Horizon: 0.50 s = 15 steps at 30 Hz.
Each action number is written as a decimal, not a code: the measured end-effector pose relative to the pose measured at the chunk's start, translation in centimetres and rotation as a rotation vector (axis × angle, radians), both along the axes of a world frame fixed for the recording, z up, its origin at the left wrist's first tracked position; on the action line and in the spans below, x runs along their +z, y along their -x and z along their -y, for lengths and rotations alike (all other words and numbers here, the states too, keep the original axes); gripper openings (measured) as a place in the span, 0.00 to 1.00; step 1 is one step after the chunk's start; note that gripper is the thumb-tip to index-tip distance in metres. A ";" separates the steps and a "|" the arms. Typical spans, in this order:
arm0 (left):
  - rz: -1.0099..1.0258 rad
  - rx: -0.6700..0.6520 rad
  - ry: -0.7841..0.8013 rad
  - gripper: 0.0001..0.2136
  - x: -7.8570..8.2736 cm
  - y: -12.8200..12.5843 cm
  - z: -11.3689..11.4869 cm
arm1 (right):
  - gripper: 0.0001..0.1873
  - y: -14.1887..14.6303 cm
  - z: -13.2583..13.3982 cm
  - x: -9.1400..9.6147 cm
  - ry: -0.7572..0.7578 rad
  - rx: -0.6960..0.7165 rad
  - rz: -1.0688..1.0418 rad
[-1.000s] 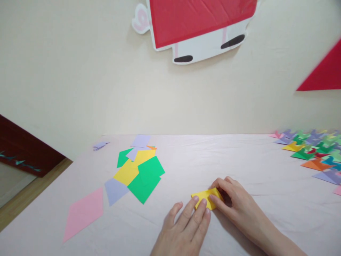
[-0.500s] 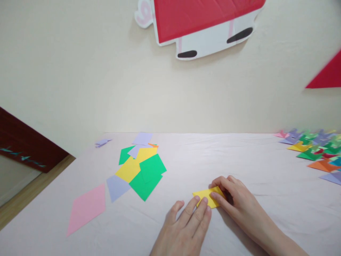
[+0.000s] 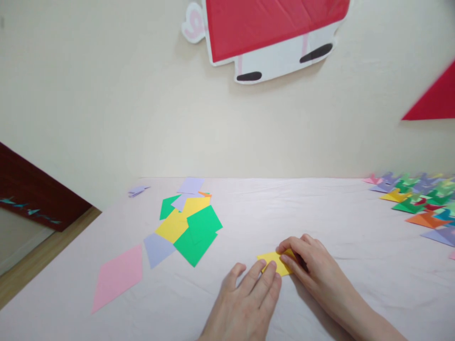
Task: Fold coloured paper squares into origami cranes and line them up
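Observation:
A small piece of folded yellow paper [image 3: 278, 263] lies flat on the pale cloth in front of me. My left hand [image 3: 249, 296] rests palm down at its lower left, fingers stretched out and apart, with fingertips pressing on the paper. At the paper's right end, my right hand [image 3: 309, 265] grips it between thumb and curled index finger. The thumb lies on top of the paper, while the index finger reaches over its upper edge. Part of the right end is hidden by these fingers.
Loose sheets lie to the left: green paper [image 3: 196, 241], yellow paper [image 3: 172, 226], lilac paper [image 3: 158, 249] and pink paper [image 3: 119, 277]. Several folded paper figures [image 3: 408, 205] stand at the far right. The wall [image 3: 249, 132] rises behind the pale cloth [image 3: 227, 203].
My right index finger has shifted slightly left along the paper's upper edge. The left hand stays nearly in place, and the whole view has moved a little.

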State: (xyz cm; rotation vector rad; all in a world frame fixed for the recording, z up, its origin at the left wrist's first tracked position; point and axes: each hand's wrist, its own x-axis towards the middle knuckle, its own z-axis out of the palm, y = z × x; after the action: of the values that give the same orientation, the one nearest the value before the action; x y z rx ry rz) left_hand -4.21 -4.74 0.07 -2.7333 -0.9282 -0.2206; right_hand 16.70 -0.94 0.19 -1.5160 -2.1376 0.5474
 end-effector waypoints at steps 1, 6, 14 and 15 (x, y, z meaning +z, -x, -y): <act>0.002 0.002 0.010 0.18 0.0 0.0 0.0 | 0.07 0.0 0.1 0.0 0.002 0.000 0.002; -0.005 0.005 0.041 0.19 0.1 -0.1 0.0 | 0.06 0.2 0.7 0.6 0.013 -0.019 0.022; 0.010 0.022 0.021 0.18 -0.3 -0.2 0.2 | 0.06 0.7 1.4 1.0 -0.014 -0.028 0.071; 0.007 0.023 0.015 0.18 -0.3 -0.2 0.2 | 0.06 0.7 1.4 0.9 -0.017 -0.029 0.074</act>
State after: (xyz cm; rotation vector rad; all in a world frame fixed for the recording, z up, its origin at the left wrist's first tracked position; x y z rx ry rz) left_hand -3.99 -4.92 -0.26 -2.7356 -0.9663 -0.2205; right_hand 16.03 -2.33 1.09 -1.5786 -2.1664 0.4678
